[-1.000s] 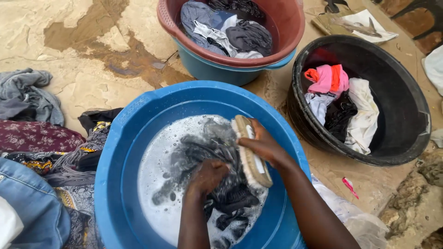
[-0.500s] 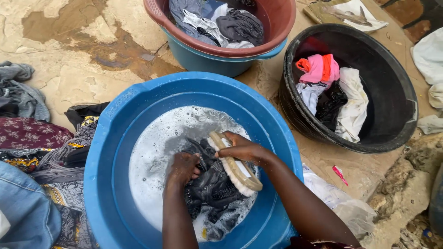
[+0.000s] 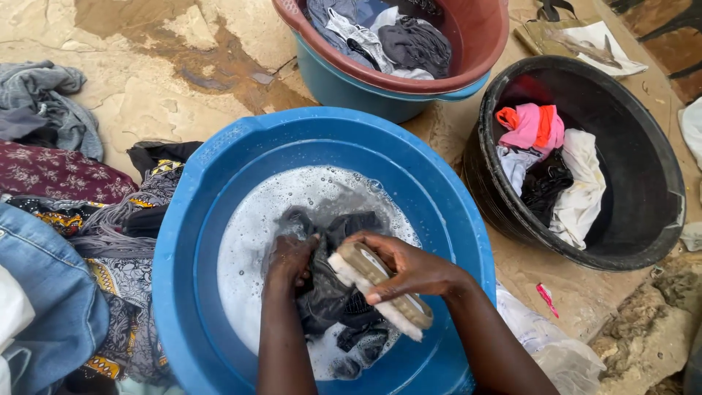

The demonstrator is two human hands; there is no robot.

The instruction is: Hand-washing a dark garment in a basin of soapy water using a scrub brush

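Fingers (image 3: 380, 257) of right hand (image 3: 409, 269) curled over a long pale scrubbing brush (image 3: 380, 289), thumb underneath, firm grip; brush lies diagonal, upper end toward centre of tub, lower end toward its near wall. Left hand (image 3: 291, 262) fingers bunched tight into a dark wet garment (image 3: 333, 292), knuckles up, tips buried in cloth. Brush pressed flat onto same garment, just beside left hand. Garment sits in near half of big blue tub (image 3: 219, 175), partly sunk in soapy water (image 3: 263, 219), foam grey-white w/ bubbles along far edge.

Surroundings, head view:
- Red basin (image 3: 482, 36) nested in a teal basin (image 3: 344, 91), beyond blue tub, rims nearly touching. Holds grey, white & dark clothes.
- Black tub (image 3: 643, 168) to the right, near blue tub but apart. Inside: pink-orange item (image 3: 530, 126), white cloth (image 3: 581, 190), dark cloth between them.
- Heap of dry laundry at left: denim (image 3: 51, 314), maroon print fabric (image 3: 58, 175), grey garment (image 3: 44, 102), patterned cloth (image 3: 131, 278) against tub wall.
- Clear plastic bag (image 3: 541, 336) on ground beside right forearm.
- Ground: pale stone, wet patch (image 3: 183, 44) at far side.
- Small pink scrap (image 3: 545, 298) on ground btw. blue & black tubs.
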